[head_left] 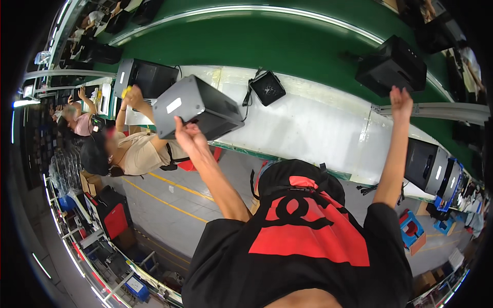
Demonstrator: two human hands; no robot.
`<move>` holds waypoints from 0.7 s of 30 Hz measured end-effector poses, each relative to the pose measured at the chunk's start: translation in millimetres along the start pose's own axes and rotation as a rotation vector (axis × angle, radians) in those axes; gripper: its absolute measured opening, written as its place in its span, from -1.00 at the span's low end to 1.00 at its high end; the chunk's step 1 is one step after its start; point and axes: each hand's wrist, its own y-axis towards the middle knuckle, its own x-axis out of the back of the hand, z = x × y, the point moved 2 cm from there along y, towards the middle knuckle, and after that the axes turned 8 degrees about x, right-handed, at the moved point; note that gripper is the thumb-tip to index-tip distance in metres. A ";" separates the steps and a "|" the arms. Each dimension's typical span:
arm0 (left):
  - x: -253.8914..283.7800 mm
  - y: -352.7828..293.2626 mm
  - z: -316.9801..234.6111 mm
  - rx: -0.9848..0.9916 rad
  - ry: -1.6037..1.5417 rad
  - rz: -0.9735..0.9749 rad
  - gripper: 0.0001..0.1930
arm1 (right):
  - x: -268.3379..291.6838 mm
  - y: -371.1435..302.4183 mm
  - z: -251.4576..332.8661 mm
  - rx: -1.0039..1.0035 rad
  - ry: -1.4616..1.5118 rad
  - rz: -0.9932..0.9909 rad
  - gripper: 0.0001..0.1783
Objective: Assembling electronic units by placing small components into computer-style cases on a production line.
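Mid-transfer, judging by the pose: left hand [187, 134] closed on the near edge of a dark grey boxy metal computer case [196, 109] tilted above the white workbench [313, 123], right hand [401, 98] open and empty, reaching toward a black case [393, 64] on the green conveyor belt [267, 43].

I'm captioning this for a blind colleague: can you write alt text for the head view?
A person's left hand grips a grey box-shaped metal case at a white workbench, while the right hand reaches up toward a black box-shaped case on a green conveyor belt.
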 end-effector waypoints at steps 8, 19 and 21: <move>-40.4 -88.7 -65.0 -0.416 0.116 -0.154 -0.81 | 36.8 -222.6 -186.2 -0.368 -0.553 0.691 -0.48; -129.7 -256.5 -123.7 0.393 0.212 0.865 -0.72 | -66.6 -407.9 -279.0 -1.885 0.057 0.846 -0.04; -147.2 -289.2 -110.2 0.251 0.160 0.632 -0.67 | -64.1 -411.2 -248.1 -1.663 0.600 0.865 -0.21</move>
